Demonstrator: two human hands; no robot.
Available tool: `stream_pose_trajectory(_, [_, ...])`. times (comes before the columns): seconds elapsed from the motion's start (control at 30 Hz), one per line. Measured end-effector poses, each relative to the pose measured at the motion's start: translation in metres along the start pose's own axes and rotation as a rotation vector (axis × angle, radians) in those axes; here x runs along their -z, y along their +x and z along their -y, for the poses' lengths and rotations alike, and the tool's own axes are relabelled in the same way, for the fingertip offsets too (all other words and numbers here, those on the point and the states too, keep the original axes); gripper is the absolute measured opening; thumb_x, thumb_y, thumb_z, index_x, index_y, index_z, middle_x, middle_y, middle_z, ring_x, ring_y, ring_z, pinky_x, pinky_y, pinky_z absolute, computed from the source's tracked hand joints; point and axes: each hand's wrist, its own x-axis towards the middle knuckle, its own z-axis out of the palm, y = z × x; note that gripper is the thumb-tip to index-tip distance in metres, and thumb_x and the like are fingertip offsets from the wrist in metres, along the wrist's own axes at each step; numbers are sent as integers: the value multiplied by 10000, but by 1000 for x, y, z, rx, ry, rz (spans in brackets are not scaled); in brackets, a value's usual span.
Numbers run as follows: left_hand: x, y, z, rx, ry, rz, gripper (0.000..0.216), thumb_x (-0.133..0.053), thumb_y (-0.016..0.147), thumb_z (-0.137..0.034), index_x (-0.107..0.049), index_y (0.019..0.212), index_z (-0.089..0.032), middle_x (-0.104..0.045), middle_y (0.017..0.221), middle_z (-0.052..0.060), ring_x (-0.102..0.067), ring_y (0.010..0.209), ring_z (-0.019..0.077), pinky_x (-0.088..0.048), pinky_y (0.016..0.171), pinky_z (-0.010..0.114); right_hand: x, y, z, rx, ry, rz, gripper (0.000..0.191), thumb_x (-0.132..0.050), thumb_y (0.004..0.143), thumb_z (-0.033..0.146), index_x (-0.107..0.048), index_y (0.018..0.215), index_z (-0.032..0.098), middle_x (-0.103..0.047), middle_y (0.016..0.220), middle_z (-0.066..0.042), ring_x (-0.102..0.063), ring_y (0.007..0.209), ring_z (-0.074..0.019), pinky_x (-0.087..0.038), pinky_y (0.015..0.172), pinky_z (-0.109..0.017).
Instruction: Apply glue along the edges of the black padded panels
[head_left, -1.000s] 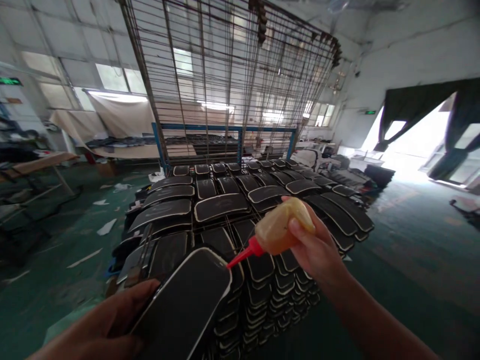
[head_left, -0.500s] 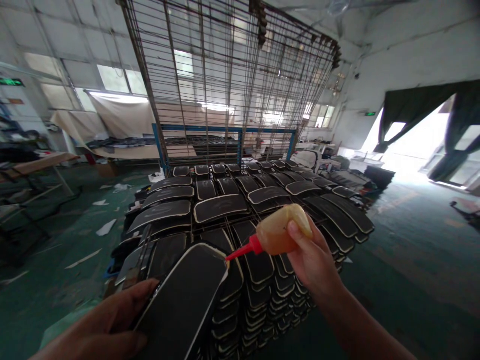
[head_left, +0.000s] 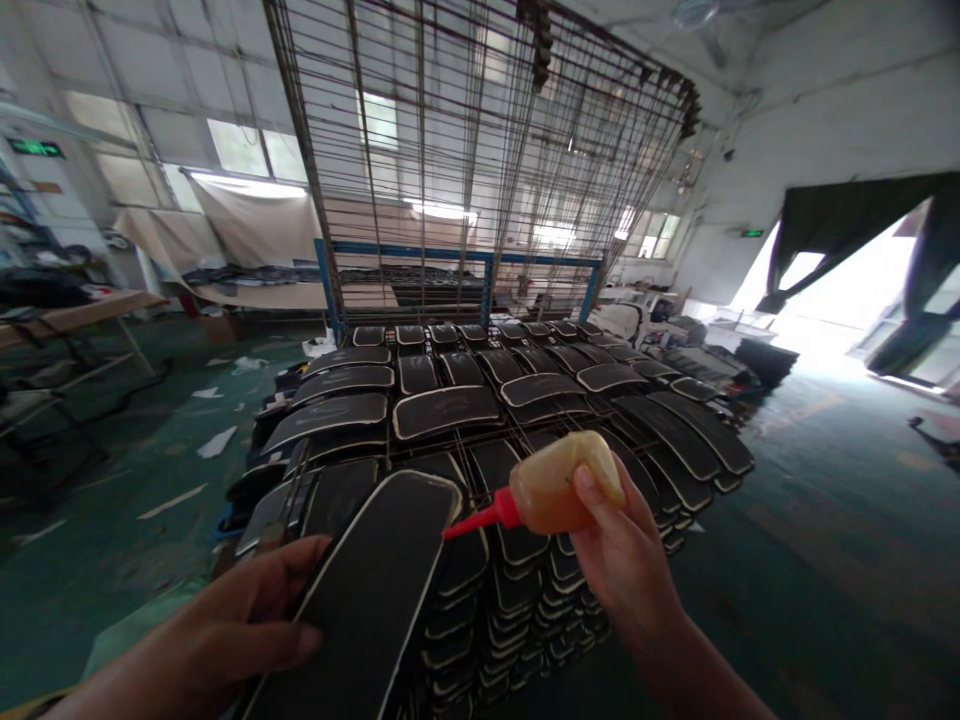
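Note:
My left hand [head_left: 255, 620] is closed on the left side of a long black panel [head_left: 371, 585] with rounded corners and a pale line of glue along its edge. The panel is tilted, its far end pointing away from me. In my right hand [head_left: 622, 540] lies a squeeze bottle [head_left: 559, 485] of amber liquid, gripped round its base. Its red nozzle [head_left: 476, 522] points left, and the tip meets the right edge of the panel near the far corner. Beneath and beyond are many similar black panels [head_left: 446, 408], pale-edged, in stacked layers.
A tall wire rack [head_left: 420, 130] on a blue frame [head_left: 405, 250] rises behind the panels. To the left, paper scraps [head_left: 217, 442] lie on the green floor, and a table [head_left: 97, 310] stands farther back. A dark curtain [head_left: 847, 230] hangs by a bright doorway at right.
The nozzle tip has moved down along the panel's right edge, from the far corner toward me. The panel has shifted slightly upward in view. Both hands keep their holds.

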Motion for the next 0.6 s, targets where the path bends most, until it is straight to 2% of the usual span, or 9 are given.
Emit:
stream_pose_trajectory(0.1, [-7,1,-5,-19,85,-12,543,-898,776,-104,-753,1279,-246,-870,1217,82,-840,942,313,-685,813,393,-2,-6,-3,-40,-7,-38,569,-1058,644,503,-804,1093,264,-764,1020,-26,-698,939,-184,-612,811,-254])
stream_pose_trajectory(0.23, [-18,1,-11,-24,125,-37,569,-898,774,-135,-712,1308,-199,-875,1187,98,-843,944,348,-696,832,446,-1,-14,-6,-42,-38,-29,556,-1048,660,501,-801,1109,284,-763,1058,-21,-696,981,-180,-605,827,-233])
stream_pose_trajectory(0.4, [-30,-2,-17,-76,175,-148,580,-873,777,-132,-691,1327,-154,-882,1139,119,-847,956,383,-706,786,440,5,-25,-10,-31,-105,96,489,-978,783,510,-783,1185,312,-757,1096,-33,-719,986,-198,-625,860,-271])
stream_pose_trajectory(0.5, [-32,0,-18,-85,151,-142,587,-891,750,-152,-706,1307,-154,-887,1096,128,-850,942,384,-712,781,436,7,-30,-9,-5,-121,187,451,-941,845,467,-773,1245,343,-762,1157,-46,-733,992,-201,-628,866,-277])
stream_pose_trajectory(0.6, [-35,2,-21,-72,130,-164,649,-941,665,-155,-714,1272,-144,-888,1052,143,-857,882,372,-716,727,400,7,-34,-7,14,-113,261,432,-907,887,430,-758,1287,359,-763,1109,-48,-737,939,-189,-627,822,-260])
